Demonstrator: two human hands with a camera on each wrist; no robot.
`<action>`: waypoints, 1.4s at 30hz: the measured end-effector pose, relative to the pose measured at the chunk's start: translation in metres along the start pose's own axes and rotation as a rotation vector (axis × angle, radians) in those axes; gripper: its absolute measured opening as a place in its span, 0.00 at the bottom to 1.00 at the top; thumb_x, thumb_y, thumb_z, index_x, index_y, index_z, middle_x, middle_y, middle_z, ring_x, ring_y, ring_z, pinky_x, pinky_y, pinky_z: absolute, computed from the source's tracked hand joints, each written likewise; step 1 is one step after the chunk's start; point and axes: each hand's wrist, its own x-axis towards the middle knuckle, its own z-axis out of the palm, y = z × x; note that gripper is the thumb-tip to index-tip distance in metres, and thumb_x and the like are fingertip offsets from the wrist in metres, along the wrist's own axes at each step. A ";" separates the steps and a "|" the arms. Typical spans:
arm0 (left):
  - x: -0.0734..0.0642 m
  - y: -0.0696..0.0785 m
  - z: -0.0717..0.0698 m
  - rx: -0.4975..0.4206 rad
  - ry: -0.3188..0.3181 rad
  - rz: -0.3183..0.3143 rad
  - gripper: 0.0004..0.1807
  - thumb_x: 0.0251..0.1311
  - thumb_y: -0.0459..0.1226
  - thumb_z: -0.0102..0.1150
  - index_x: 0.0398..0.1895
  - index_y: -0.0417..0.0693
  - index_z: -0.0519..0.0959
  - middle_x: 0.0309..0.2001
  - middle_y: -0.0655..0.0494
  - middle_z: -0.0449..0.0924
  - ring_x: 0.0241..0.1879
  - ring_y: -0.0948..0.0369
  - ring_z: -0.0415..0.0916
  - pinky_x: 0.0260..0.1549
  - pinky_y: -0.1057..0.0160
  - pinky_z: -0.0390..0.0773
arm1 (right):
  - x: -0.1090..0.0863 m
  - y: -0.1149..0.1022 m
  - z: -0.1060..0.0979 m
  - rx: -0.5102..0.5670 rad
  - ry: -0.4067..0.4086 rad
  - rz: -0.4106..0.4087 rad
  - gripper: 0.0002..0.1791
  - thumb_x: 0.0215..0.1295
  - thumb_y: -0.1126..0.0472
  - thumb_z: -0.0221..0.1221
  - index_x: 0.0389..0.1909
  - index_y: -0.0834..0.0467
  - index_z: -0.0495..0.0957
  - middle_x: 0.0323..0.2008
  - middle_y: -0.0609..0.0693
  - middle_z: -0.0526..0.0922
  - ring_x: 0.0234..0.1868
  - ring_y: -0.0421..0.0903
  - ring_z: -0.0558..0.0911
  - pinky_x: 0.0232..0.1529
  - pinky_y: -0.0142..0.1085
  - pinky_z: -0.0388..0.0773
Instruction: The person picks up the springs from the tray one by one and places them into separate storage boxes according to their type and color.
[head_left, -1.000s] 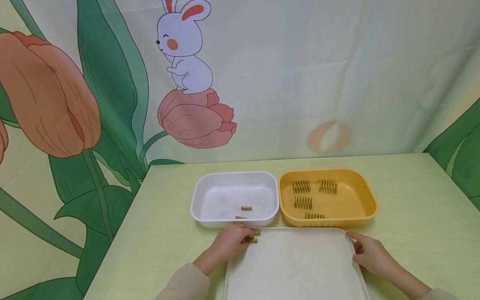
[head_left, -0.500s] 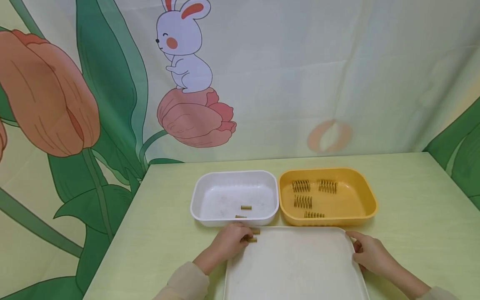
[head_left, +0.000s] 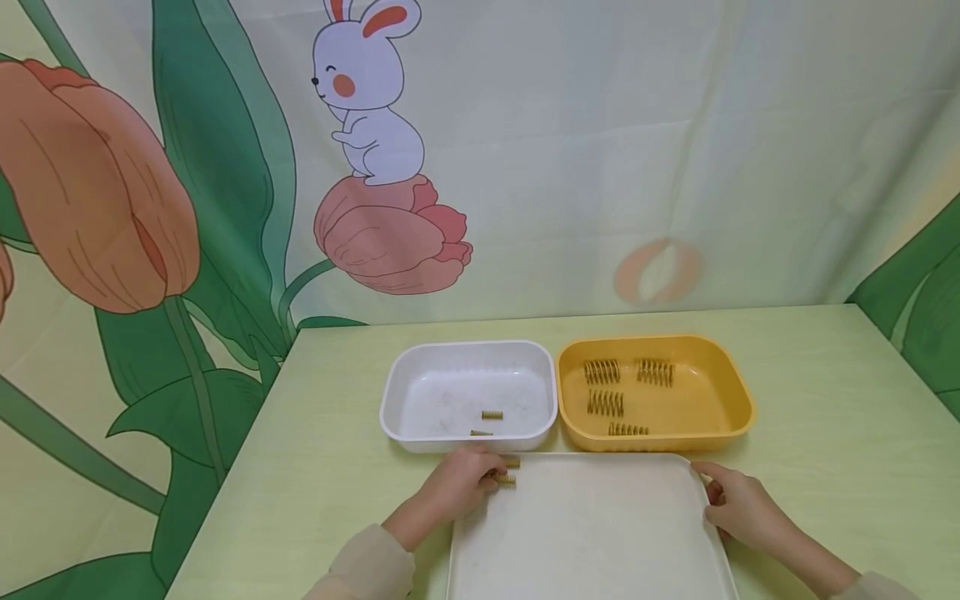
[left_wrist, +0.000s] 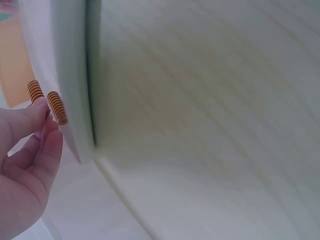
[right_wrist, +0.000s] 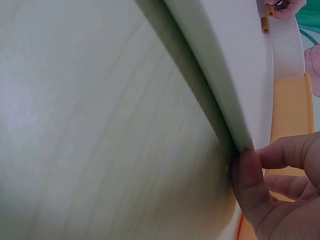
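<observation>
At the back left corner of the white tray (head_left: 600, 525), my left hand (head_left: 457, 483) pinches the left end of a small brass-coloured spring (head_left: 507, 481) with thumb and fingertips. A second small spring (head_left: 513, 464) lies beside it along the tray's back rim, partly behind the fingers. In the left wrist view the two springs stand out as ribbed coils, one spring (left_wrist: 35, 90) at the thumb tip and the other spring (left_wrist: 57, 107) in front of the fingers. My right hand (head_left: 742, 508) grips the tray's right rim near its back corner, thumb and fingers on either side.
Behind the tray, a white bin (head_left: 420, 444) holds two small springs, one partly hidden by its front wall. Against its right side stands a yellow bin (head_left: 712, 392) with several larger springs. A printed curtain (head_left: 540, 167) hangs along the back edge of the pale green table (head_left: 840, 400).
</observation>
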 end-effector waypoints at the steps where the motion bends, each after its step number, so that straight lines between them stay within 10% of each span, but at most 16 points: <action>1: 0.000 0.001 -0.001 -0.003 -0.002 -0.001 0.08 0.44 0.32 0.62 0.30 0.48 0.81 0.30 0.59 0.79 0.31 0.64 0.73 0.33 0.69 0.72 | 0.000 0.000 0.000 0.001 0.000 0.000 0.32 0.43 0.75 0.53 0.56 0.71 0.62 0.22 0.51 0.71 0.14 0.44 0.70 0.15 0.32 0.68; 42: 0.004 0.012 -0.040 -0.093 0.119 0.058 0.09 0.45 0.30 0.61 0.32 0.45 0.80 0.30 0.55 0.79 0.30 0.63 0.74 0.31 0.69 0.73 | -0.001 -0.002 -0.001 -0.002 -0.001 -0.013 0.32 0.43 0.75 0.53 0.55 0.72 0.62 0.22 0.51 0.71 0.14 0.44 0.70 0.15 0.31 0.67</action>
